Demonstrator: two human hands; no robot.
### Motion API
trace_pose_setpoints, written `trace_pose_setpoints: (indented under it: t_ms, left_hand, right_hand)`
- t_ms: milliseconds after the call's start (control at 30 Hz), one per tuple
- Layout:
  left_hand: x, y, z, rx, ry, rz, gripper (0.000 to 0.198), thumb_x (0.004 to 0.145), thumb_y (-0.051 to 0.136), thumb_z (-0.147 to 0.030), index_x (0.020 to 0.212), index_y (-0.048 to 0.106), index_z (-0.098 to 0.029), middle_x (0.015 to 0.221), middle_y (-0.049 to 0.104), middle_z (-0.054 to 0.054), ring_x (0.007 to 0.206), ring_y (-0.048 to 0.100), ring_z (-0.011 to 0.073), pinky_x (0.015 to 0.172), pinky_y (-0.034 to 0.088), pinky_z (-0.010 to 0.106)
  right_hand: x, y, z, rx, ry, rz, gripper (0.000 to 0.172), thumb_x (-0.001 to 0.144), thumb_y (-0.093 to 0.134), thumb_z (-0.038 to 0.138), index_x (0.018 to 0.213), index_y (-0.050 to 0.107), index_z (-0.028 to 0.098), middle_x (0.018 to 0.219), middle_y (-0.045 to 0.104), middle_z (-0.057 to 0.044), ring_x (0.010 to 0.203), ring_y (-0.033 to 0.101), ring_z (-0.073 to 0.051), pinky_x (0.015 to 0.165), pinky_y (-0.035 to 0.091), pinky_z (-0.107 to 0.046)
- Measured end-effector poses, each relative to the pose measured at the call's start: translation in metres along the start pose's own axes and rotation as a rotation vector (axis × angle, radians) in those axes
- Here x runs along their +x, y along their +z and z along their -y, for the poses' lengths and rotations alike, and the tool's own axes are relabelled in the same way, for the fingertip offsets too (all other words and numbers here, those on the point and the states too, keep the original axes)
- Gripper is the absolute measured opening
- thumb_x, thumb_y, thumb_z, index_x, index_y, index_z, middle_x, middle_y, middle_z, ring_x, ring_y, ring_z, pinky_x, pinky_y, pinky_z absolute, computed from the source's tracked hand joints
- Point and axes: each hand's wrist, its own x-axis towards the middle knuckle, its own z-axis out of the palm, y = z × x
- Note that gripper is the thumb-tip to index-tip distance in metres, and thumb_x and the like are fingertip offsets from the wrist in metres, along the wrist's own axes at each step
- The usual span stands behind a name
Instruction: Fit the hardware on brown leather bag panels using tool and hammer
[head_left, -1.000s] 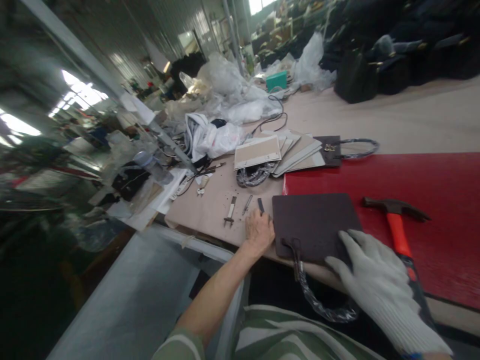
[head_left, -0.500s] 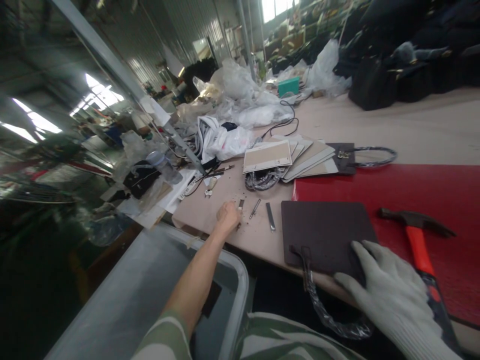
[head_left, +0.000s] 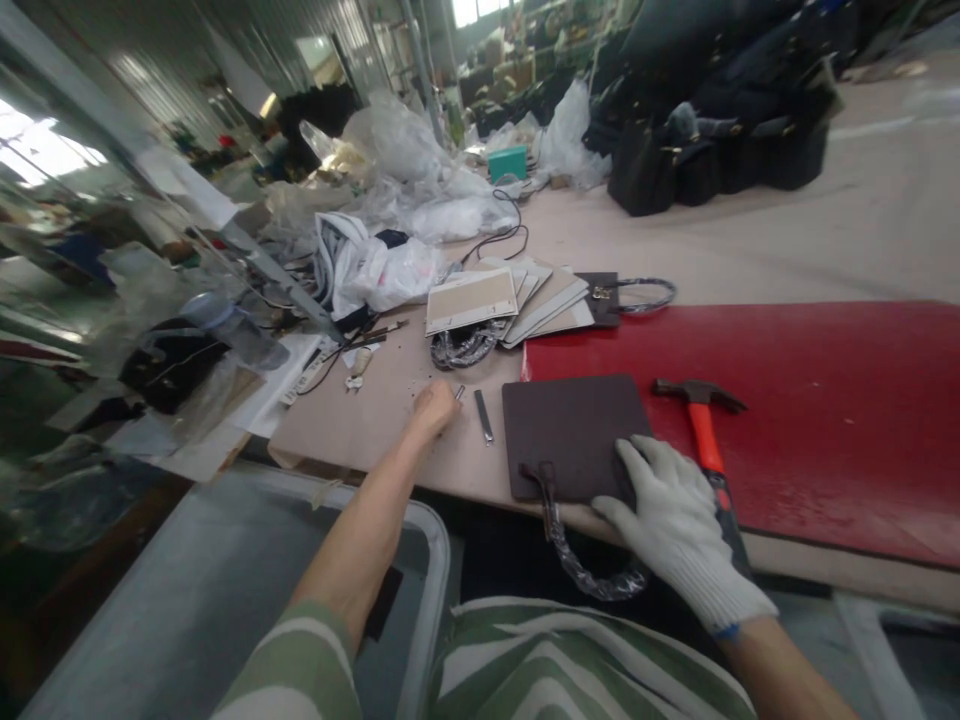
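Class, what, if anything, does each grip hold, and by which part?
Bare left grip: curled; any hold cannot be told. White-gloved right grip: laid over the dark-brown rectangular panel, at its lower right corner; no clear hold.

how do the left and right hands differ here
The left hand is bare, while the right hand wears a whitish glove. The left hand is curled, left of a grey metal strip; the right hand is spread over the dark panel's near right corner. Both are at the worktable's near side.
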Motion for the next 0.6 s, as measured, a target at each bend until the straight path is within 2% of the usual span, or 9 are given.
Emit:
trace_pose_setpoints:
  t_ms: [100, 167, 267, 300, 367, 433, 467, 533, 600]
  left_hand:
    - [0.010, -0.003, 0.001, -0.077, -0.033, 0.043, 0.012, 0.068, 0.073, -0.010, 0.062, 0.065, -0.016, 0.058, 0.068, 0.011, 0.081, 0.074, 0.0322, 0.074, 0.053, 0.033]
    - [0.008, -0.008, 0.006, -0.159, -0.044, 0.046, 0.014, 0.070, 0.069, -0.010, 0.060, 0.062, -0.016, 0.048, 0.060, 0.006, 0.068, 0.072, 0.0278, 0.066, 0.053, 0.030]
    - [-0.009, -0.015, 0.014, -0.304, -0.051, 0.006, 0.006, 0.082, 0.058, -0.012, 0.081, 0.063, -0.014, 0.057, 0.065, 0.003, 0.062, 0.071, 0.0207, 0.062, 0.054, 0.027]
    - [-0.017, -0.016, 0.015, -0.421, -0.055, -0.003, 0.009, 0.085, 0.055, -0.012, 0.091, 0.062, -0.014, 0.063, 0.068, 0.003, 0.065, 0.072, 0.0186, 0.065, 0.056, 0.027]
    - [-0.039, -0.014, 0.012, -0.814, -0.053, 0.030, 0.019, 0.087, 0.060, -0.015, 0.106, 0.058, -0.016, 0.074, 0.072, 0.002, 0.071, 0.074, 0.0163, 0.074, 0.060, 0.029]
    - [-0.064, -0.005, -0.001, -1.269, -0.015, 0.138, 0.033, 0.081, 0.074, -0.021, 0.110, 0.058, -0.017, 0.079, 0.074, 0.002, 0.076, 0.076, 0.0173, 0.081, 0.061, 0.033]
    - [-0.077, 0.001, -0.011, -1.414, 0.025, 0.206, 0.040, 0.076, 0.081, -0.024, 0.109, 0.060, -0.017, 0.081, 0.075, 0.003, 0.079, 0.076, 0.0185, 0.083, 0.061, 0.034]
    - [-0.102, 0.017, -0.035, -1.508, 0.114, 0.304, 0.046, 0.070, 0.089, -0.031, 0.103, 0.062, -0.015, 0.083, 0.077, 0.005, 0.081, 0.077, 0.0200, 0.082, 0.061, 0.033]
    - [-0.120, 0.033, -0.062, -1.503, 0.189, 0.327, 0.045, 0.068, 0.091, -0.036, 0.095, 0.061, -0.016, 0.086, 0.078, 0.006, 0.079, 0.077, 0.0198, 0.075, 0.061, 0.029]
  right_hand:
    - [-0.002, -0.004, 0.003, 0.030, 0.036, 0.005, 0.059, 0.084, 0.069, 0.044, 0.133, 0.060, 0.013, 0.137, 0.058, -0.019, 0.124, 0.051, -0.039, 0.108, 0.042, -0.053]
    - [-0.003, -0.005, 0.004, 0.053, 0.060, 0.017, 0.061, 0.082, 0.072, 0.042, 0.134, 0.061, 0.012, 0.139, 0.057, -0.019, 0.126, 0.050, -0.040, 0.110, 0.040, -0.054]
    - [-0.004, -0.006, 0.004, 0.088, 0.087, 0.044, 0.065, 0.081, 0.074, 0.040, 0.137, 0.060, 0.012, 0.142, 0.056, -0.018, 0.129, 0.048, -0.040, 0.112, 0.037, -0.054]
    - [-0.004, -0.006, 0.004, 0.096, 0.093, 0.051, 0.065, 0.080, 0.075, 0.040, 0.138, 0.060, 0.012, 0.143, 0.055, -0.018, 0.130, 0.047, -0.040, 0.113, 0.037, -0.054]
    - [-0.004, -0.007, 0.005, 0.103, 0.100, 0.058, 0.066, 0.080, 0.075, 0.040, 0.138, 0.060, 0.011, 0.143, 0.055, -0.018, 0.131, 0.046, -0.040, 0.114, 0.035, -0.054]
    - [-0.003, -0.007, 0.006, 0.099, 0.106, 0.061, 0.066, 0.080, 0.075, 0.041, 0.138, 0.060, 0.011, 0.143, 0.055, -0.019, 0.131, 0.045, -0.041, 0.114, 0.034, -0.054]
    - [-0.003, -0.007, 0.006, 0.096, 0.107, 0.061, 0.067, 0.081, 0.075, 0.041, 0.138, 0.060, 0.011, 0.142, 0.055, -0.019, 0.131, 0.046, -0.041, 0.114, 0.034, -0.054]
    - [-0.003, -0.006, 0.006, 0.089, 0.102, 0.058, 0.066, 0.081, 0.075, 0.042, 0.138, 0.060, 0.011, 0.141, 0.055, -0.019, 0.130, 0.046, -0.041, 0.113, 0.035, -0.054]
    - [-0.003, -0.005, 0.006, 0.088, 0.091, 0.052, 0.065, 0.081, 0.074, 0.041, 0.137, 0.060, 0.011, 0.141, 0.055, -0.019, 0.130, 0.046, -0.041, 0.113, 0.035, -0.054]
